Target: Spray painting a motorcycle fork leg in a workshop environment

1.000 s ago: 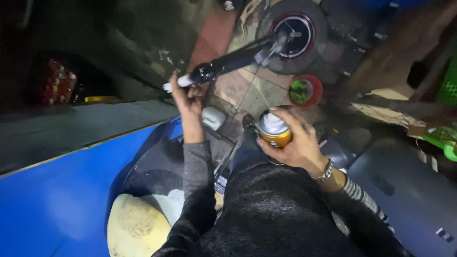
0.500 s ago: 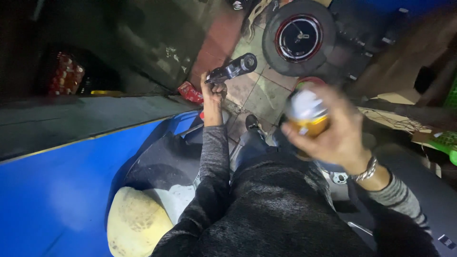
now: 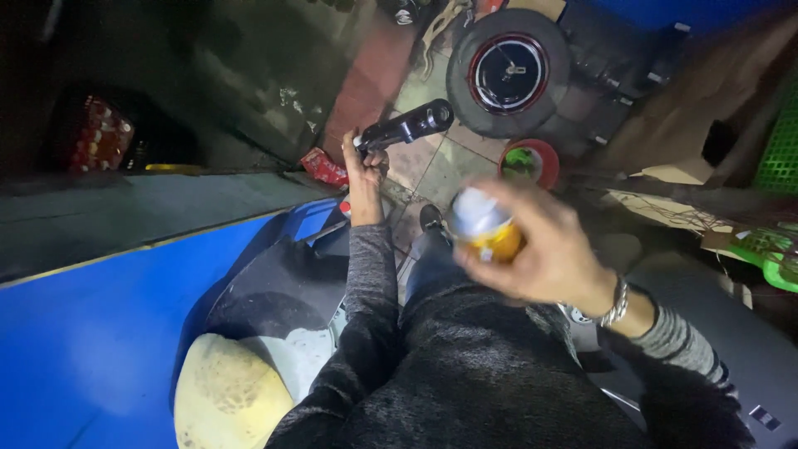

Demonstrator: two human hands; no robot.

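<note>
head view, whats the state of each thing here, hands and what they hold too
left hand: closed around the black tube, arm stretched forward
black tube: held up off the floor, open end pointing right
right hand: gripping the spray can, blurred
spray can: held raised, pale cap on
wheel: lying flat on the floor
red bowl: on the floor, green contents inside

Motion blur smears the yellow-and-white spray can (image 3: 485, 226) and the fingers of the right hand (image 3: 544, 249) wrapped around it, the left hand (image 3: 363, 160) covers one end of the black cylindrical handlebar grip (image 3: 409, 125), and the lower edge cuts off the pale yellow rounded helmet (image 3: 229, 399).
</note>
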